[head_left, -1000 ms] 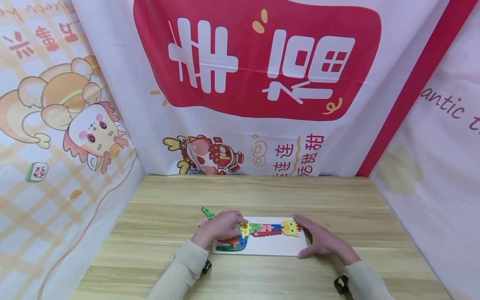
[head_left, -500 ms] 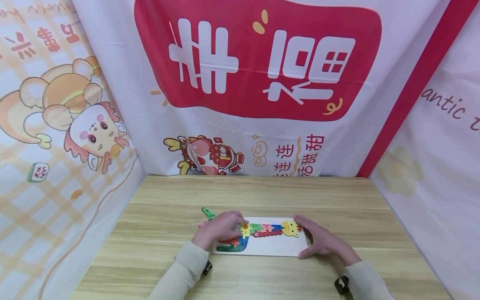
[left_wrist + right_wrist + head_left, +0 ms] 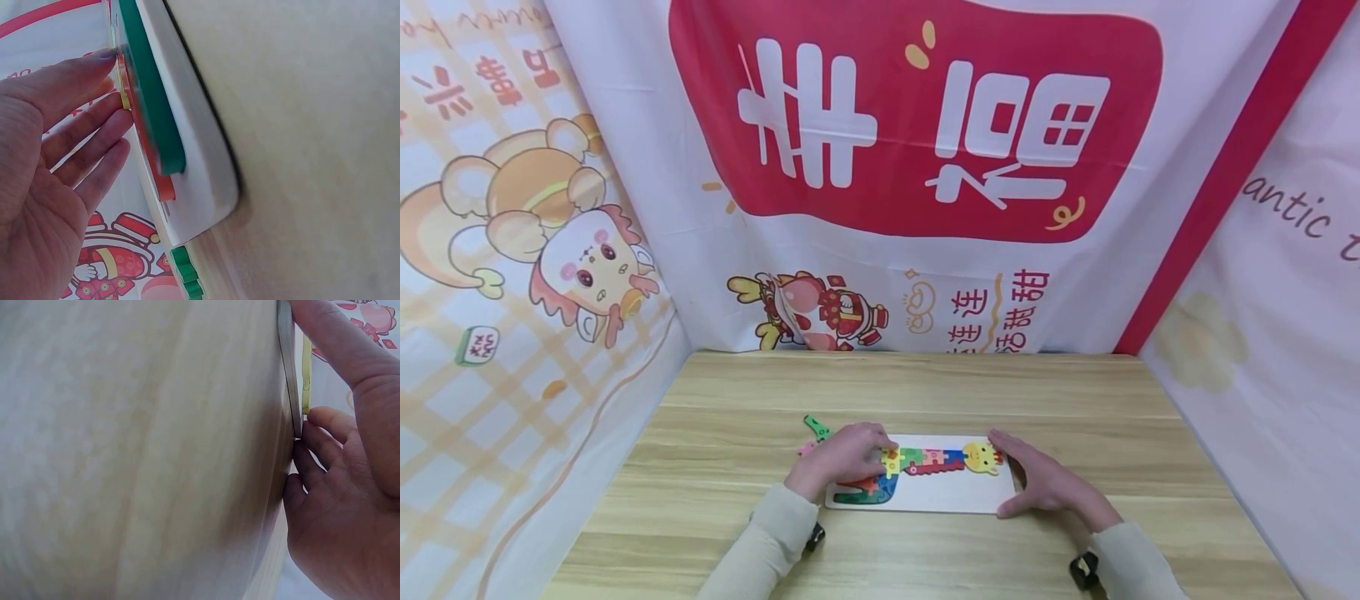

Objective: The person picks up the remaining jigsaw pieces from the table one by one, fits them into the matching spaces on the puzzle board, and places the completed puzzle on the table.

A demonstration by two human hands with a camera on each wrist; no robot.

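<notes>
A white puzzle board point(image 3: 951, 496) lies flat on the table, bearing a giraffe made of coloured jigsaw pieces. The yellow giraffe head point(image 3: 981, 457) is at the right end, and a dark green piece point(image 3: 865, 496) sits at the lower left. My left hand point(image 3: 848, 452) reaches over the board's left part, thumb and fingertips at a yellow puzzle piece point(image 3: 125, 100); the hand hides part of the pieces. At the right end, my right hand point(image 3: 1047, 479) holds the board, thumb at the near corner and fingers at the far one.
A loose green piece point(image 3: 816, 427) and a pink piece point(image 3: 806, 447) lie behind my left hand, partly hidden by it. The wooden table point(image 3: 940, 383) ends at a printed cloth backdrop point(image 3: 917, 292), with cloth walls on both sides.
</notes>
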